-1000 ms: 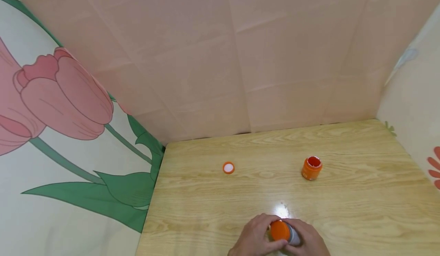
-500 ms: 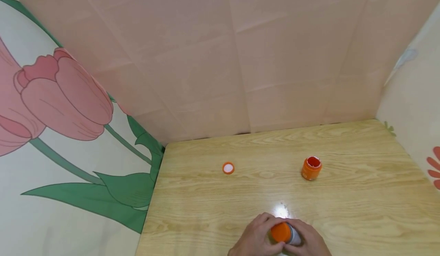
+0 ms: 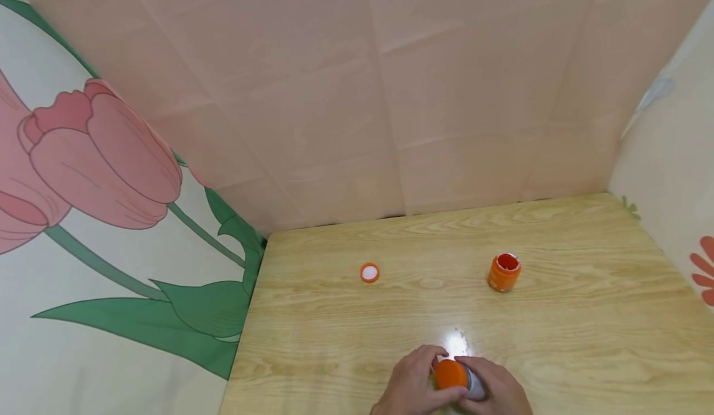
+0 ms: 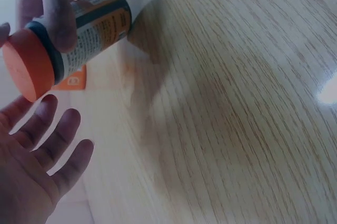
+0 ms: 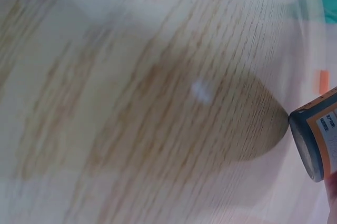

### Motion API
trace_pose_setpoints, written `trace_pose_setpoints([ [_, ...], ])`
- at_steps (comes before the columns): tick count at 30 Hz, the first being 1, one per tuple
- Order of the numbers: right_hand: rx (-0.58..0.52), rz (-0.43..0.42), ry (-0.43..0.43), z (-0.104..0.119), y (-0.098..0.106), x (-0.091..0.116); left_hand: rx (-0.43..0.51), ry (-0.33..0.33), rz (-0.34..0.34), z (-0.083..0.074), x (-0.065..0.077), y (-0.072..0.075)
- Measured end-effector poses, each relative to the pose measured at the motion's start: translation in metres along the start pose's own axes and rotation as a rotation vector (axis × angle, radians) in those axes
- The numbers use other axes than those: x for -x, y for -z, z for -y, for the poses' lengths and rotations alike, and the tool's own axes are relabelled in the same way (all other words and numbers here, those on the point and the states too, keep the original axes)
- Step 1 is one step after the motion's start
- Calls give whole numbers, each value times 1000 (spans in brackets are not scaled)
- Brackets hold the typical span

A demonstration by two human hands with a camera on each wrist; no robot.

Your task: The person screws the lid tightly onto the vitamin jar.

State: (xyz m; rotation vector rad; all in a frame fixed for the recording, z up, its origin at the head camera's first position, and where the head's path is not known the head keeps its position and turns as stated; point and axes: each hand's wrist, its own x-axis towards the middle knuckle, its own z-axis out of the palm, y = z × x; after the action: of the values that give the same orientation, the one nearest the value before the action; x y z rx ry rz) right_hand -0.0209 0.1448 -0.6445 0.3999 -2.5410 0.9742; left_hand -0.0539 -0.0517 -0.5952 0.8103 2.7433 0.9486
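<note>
Head view shows both hands meeting at a bottle (image 3: 476, 387), towards 5 o'clock of the scene. The right hand (image 3: 496, 387) has the bottle's body in its grip. The left hand (image 3: 409, 381) brackets the orange cap (image 3: 450, 375) with its grip released: in the left wrist view its fingers are extended and spread, one tip at or very near the cap's edge; whether it touches I cannot tell.

My judgement is that the load falls mostly on one hand. The bottle is tilted, and whether its base edge rests on the desk (image 3: 312, 316) is unclear, so a slackened right grip could let it swing or drop. If the left fingers turned the cap from so loose a start, they might skid round it, or the body might spin in the right grip. Were the cap to come off suddenly, the tilt could spill any contents, and a jolt towards 1 o'clock could threaten the uncapped jar (image 3: 504, 275) standing upright there. The loose lid (image 3: 369, 272), towards 10 or 11 o'clock, looks safely apart.
</note>
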Motion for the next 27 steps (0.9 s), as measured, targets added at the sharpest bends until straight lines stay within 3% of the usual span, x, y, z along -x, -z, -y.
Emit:
trace_pose_setpoints([
  [3, 2, 37, -47, 3, 2, 0, 19, -1, -5, 1, 0, 0],
  [10, -10, 117, -147, 4, 4, -3, -18, -123, -17, 1, 0, 2],
  [18, -63, 187, -181, 0, 5, -4, -31, -236, -51, 0, 1, 4],
  [22, -44, 193, -209, 1, 6, -5, -81, -193, -72, 0, 0, 3],
  [27, 9, 57, -111, 0, 0, -1, -96, -79, -111, -1, 0, 1],
])
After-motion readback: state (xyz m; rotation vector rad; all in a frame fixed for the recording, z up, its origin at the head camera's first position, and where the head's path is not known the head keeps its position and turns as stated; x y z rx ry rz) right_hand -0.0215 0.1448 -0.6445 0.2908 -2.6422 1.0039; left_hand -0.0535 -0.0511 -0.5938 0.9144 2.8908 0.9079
